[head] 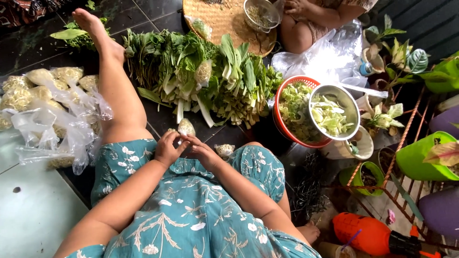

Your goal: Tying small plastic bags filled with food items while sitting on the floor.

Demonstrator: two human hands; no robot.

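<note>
Both hands meet over the lap of a teal flowered dress [191, 215]. The left hand [168, 148] and the right hand [203, 153] pinch together at the neck of a small clear bag [186, 127] of pale sprouts, fingers curled on the plastic; the exact grip is hidden between the fingertips. A second small bag [224, 151] lies just beside the right hand on the knee. Beyond the hands a heap of leafy greens [210, 76] lies on the dark floor. To the left lies a pile of filled bags [43, 95], partly under loose plastic. To the right a metal bowl [351, 102] of cut leaves sits in a red basket [279, 102]. Another person [311, 21], cut off at the top edge, sits by a woven tray [215, 16].
</note>
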